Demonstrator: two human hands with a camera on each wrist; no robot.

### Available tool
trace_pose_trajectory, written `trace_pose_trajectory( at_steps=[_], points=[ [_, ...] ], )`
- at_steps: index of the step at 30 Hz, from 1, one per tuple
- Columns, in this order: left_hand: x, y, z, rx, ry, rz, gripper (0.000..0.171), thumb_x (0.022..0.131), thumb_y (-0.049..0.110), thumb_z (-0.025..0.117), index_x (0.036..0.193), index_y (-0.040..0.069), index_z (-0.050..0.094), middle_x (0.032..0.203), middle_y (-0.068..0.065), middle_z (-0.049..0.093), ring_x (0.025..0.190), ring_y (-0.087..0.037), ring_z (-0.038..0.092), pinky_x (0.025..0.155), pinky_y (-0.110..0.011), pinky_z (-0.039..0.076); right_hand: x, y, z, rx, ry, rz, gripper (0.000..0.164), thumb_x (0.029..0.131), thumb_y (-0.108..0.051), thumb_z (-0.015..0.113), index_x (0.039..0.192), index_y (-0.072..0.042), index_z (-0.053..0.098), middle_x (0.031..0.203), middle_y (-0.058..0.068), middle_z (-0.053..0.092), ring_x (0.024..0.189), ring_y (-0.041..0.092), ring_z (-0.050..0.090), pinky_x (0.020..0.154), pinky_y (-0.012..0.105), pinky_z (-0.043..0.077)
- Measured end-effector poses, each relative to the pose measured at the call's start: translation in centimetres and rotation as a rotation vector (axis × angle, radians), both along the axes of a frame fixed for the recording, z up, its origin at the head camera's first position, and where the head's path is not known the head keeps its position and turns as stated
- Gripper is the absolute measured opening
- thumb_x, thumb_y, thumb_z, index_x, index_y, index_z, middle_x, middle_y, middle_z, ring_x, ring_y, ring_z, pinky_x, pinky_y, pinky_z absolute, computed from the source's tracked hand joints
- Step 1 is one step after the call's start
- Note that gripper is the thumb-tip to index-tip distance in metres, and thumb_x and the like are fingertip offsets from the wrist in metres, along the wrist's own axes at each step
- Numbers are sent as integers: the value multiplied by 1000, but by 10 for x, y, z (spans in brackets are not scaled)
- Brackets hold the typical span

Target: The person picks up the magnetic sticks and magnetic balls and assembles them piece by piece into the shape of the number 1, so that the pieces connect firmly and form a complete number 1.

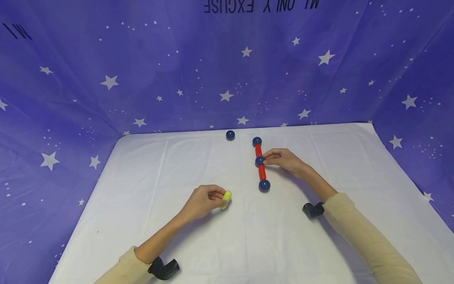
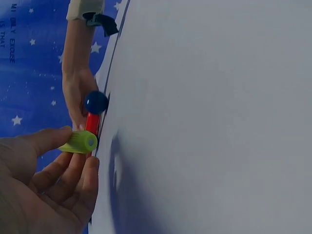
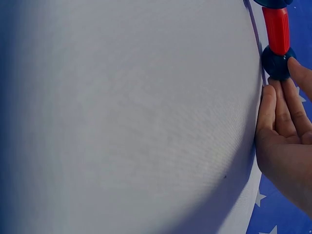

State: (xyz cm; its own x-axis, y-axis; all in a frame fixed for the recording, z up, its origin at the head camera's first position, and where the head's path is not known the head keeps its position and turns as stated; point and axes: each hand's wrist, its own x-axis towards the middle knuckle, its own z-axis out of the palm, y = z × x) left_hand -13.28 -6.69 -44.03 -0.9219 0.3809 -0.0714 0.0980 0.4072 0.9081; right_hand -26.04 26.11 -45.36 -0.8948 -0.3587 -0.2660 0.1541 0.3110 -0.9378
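My left hand (image 1: 203, 201) pinches a short yellow-green rod (image 1: 226, 200) between thumb and fingers; a small round disc shows in the rod's end (image 2: 90, 142) in the left wrist view. To its right, a straight row of dark blue balls and red rods runs away from me. The row has a near ball (image 1: 264, 185), a middle ball (image 1: 260, 161) and a far ball (image 1: 257, 141), joined by a near red rod (image 1: 262, 172) and a far red rod (image 1: 258, 150). My right hand (image 1: 285, 161) holds the middle ball from the right, thumb and fingertips against it.
One loose dark blue ball (image 1: 230, 135) lies near the back edge of the white-covered table (image 1: 198, 157), left of the row. A purple star-print curtain (image 1: 198, 71) rises behind and at both sides. Black wrist mounts (image 1: 164, 269) hang from both sleeves.
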Motion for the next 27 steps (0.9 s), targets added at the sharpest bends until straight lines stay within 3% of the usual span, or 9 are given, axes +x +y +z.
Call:
trace_pose_trajectory(
  at_steps=[17,27],
  points=[
    [-6,67,-13,106,-131,26,28,84,13,80,106,-2,72,88,-4,74,78,-10,68,64,-21,51,2,-2,3,14,2,-9,37,89,-14,76,121,3,65,109,12,72,112,31,60,107,48,37],
    [-3,90,-18,101,-105,32,27,82,17,82,101,0,73,81,0,74,74,-7,67,68,-22,51,2,-2,5,32,2,-15,37,90,-14,76,122,2,65,109,11,72,111,27,60,107,47,37]
  ],
)
